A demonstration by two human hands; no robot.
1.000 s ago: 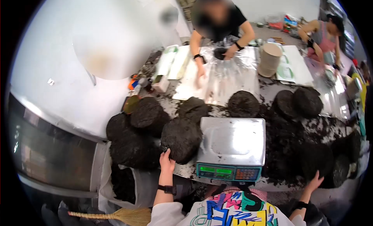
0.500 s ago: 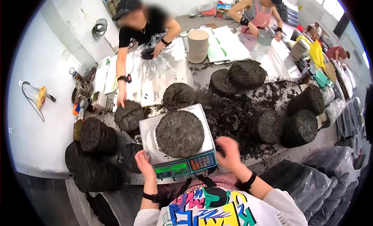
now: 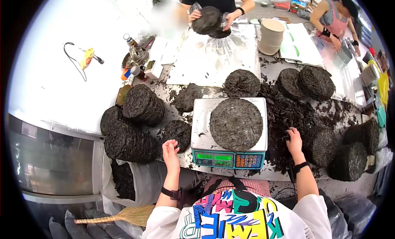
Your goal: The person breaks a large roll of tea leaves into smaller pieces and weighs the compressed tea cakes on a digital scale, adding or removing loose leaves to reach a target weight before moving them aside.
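A round, flat, dark cake (image 3: 236,124) lies on the metal plate of a digital scale (image 3: 228,159) with lit green displays. My left hand (image 3: 171,153) is off the scale's left side, near a smaller dark cake (image 3: 177,135); its fingers are loosely bent, with nothing in them. To the right of the scale, my right hand (image 3: 294,141) is over loose dark flakes (image 3: 279,146), its fingertips pinched on a small dark bit. Neither hand touches the cake on the scale.
Stacks of dark cakes (image 3: 142,105) stand at the left, more cakes (image 3: 321,146) at the right. Across the table a co-worker (image 3: 212,2) holds a dark cake (image 3: 207,21) over plastic. Another person (image 3: 335,19) works at the back right. A broom (image 3: 131,215) lies below left.
The view has turned left and down. My right hand has moved from beside the scale to the loose flakes. The co-worker has lifted a cake from the table beside the scale.
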